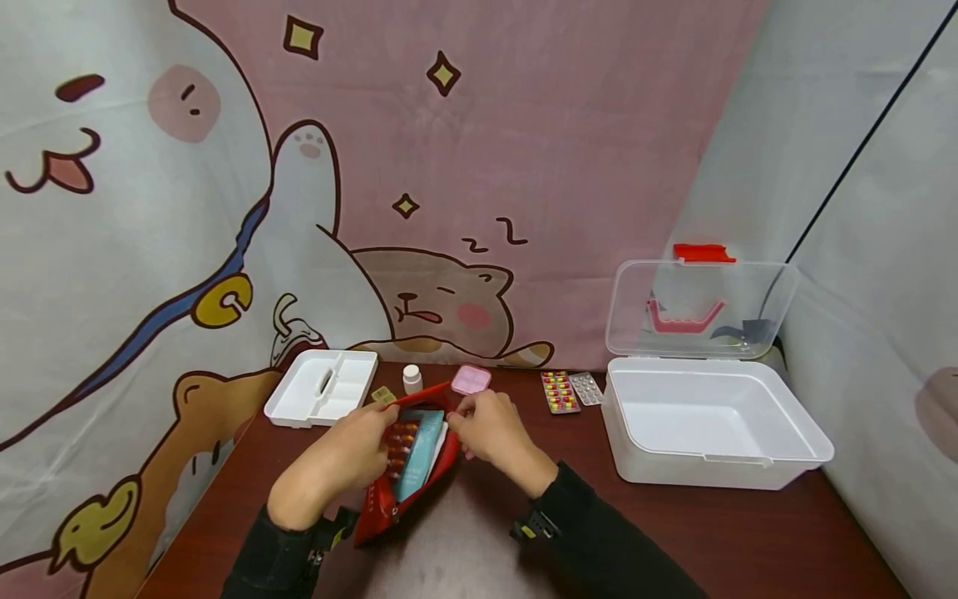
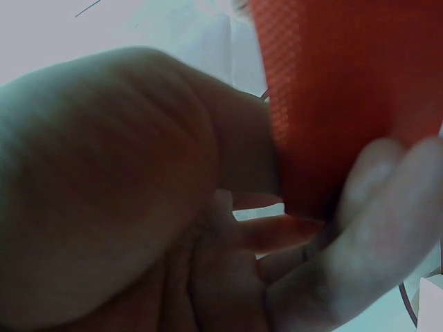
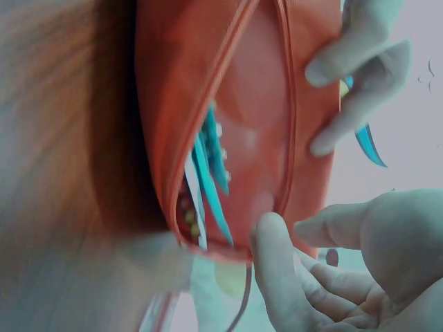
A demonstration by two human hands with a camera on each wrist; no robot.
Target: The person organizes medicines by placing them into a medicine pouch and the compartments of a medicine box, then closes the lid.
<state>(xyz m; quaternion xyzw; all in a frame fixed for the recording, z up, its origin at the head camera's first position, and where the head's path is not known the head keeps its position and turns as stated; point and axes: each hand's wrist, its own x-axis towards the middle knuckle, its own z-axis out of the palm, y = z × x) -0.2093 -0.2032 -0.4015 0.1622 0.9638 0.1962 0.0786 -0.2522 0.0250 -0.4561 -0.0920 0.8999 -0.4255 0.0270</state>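
Observation:
A red zip pouch [image 1: 374, 512] stands tilted on the table with its mouth spread. Inside show a blister pack of dark red capsules [image 1: 400, 445], a light blue packet [image 1: 421, 456] and something white. My left hand [image 1: 355, 445] grips the pouch's left side; the left wrist view has thumb and fingers around the red fabric [image 2: 339, 90]. At the far right corner of the mouth, my right hand [image 1: 490, 428] pinches the rim. In the right wrist view, thumb and index finger of the right hand [image 3: 332, 270] meet at the unzipped edge.
Behind the pouch lie a white bottle [image 1: 412, 380], a small pink case [image 1: 471, 380] and a yellowish packet [image 1: 383, 394]. A white divided tray [image 1: 314, 408] is left. Rightward are a red-yellow capsule blister [image 1: 560, 393], a silver blister [image 1: 586, 388] and a white box [image 1: 696, 470], clear lid raised.

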